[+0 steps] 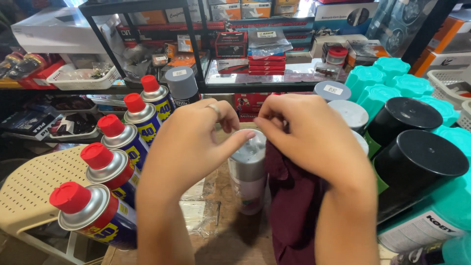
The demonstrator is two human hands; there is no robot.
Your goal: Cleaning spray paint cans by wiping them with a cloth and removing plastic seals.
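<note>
With the left hand [196, 142] pinching the grey spray can [248, 169] at its cap, the right hand [314, 140], gripping the maroon cloth [294, 211], should wipe gently.

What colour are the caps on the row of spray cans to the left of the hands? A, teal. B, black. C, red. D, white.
C: the spray cans lined up beside the left hand all have red caps; the black and teal caps sit on the other side, past the right hand.
</note>
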